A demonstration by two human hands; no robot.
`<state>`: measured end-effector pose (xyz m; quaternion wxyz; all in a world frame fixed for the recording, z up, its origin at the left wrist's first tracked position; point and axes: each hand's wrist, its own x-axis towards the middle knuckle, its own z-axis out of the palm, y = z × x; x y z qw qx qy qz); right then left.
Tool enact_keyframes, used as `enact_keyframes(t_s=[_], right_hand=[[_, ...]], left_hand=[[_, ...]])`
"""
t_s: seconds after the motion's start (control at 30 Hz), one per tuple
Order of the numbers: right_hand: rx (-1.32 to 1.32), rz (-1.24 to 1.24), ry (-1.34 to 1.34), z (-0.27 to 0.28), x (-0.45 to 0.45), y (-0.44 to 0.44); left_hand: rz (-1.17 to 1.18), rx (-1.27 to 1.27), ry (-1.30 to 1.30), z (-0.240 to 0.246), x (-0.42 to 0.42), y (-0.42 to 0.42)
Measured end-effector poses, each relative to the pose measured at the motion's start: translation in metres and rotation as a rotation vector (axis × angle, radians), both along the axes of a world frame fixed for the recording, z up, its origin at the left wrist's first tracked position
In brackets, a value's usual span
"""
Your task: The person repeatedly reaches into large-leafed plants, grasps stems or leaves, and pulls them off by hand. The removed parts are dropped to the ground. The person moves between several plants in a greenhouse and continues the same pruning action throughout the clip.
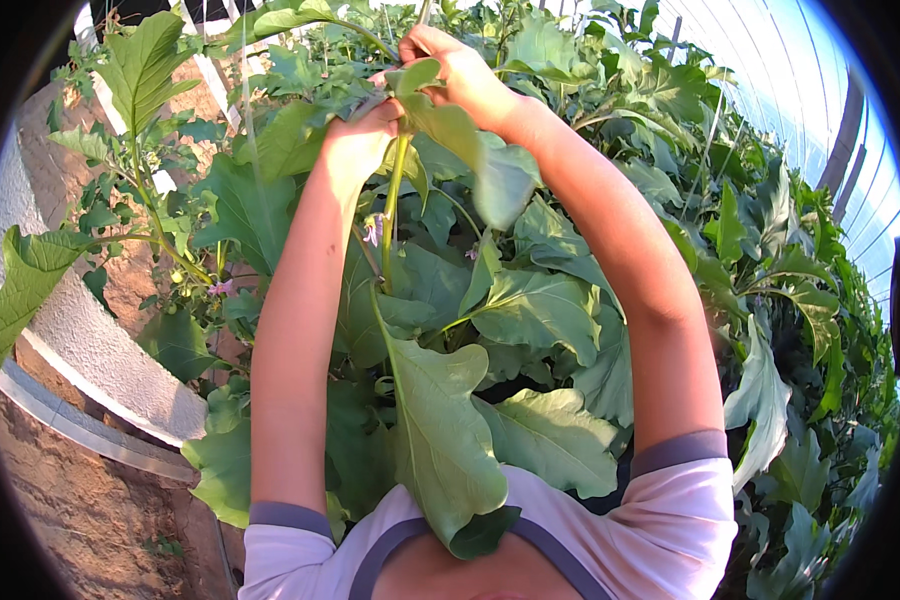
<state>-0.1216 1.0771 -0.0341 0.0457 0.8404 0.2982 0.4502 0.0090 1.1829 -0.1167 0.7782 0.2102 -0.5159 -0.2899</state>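
Observation:
Both my arms reach up to the top of an eggplant plant. My left hand [364,139] is at the upper part of its green stem [394,195], the fingers partly hidden by leaves. Higher and to the right, my right hand [450,67] has its fingers curled at the same stem; what lies inside them cannot be made out. A curled leaf [457,135] hangs in front of my right wrist. Below the hands, a pale purple flower [373,229] sits beside the stem. A large broad leaf [442,427] hangs down against my chest.
Dense eggplant foliage [795,285] fills the right side. At the left stand another flowering stem [150,199] and a pale curved wall edge [112,352] over bare soil [82,510]. A thin string [249,112] hangs left of my hands. Translucent greenhouse film [780,75] arches at the upper right.

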Motion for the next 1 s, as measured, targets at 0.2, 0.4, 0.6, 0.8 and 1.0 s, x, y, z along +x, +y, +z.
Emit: enact_keyframes(t_s=[0.2,0.4,0.6,0.8,1.0], right_hand=[[0.637,0.351,0.290,-0.003,-0.032,0.004],[0.482,0.281,0.792,-0.022,-0.192,-0.011],[1.032,-0.212,0.952,-0.160,-0.142,-0.123],[1.577,-0.674,0.918,-0.272,-0.049,-0.173],[1.510,-0.492,1.382,-0.310,-0.025,-0.191]], left_hand=[[0.062,-0.044,0.000,0.011,-0.007,-0.001],[0.522,0.209,-0.026,-0.007,-0.006,0.001],[1.230,-0.408,-0.371,-0.042,-0.135,0.028],[0.866,0.636,-1.346,-0.056,-0.184,-0.017],[0.444,1.338,-1.611,-0.132,-0.186,-0.031]])
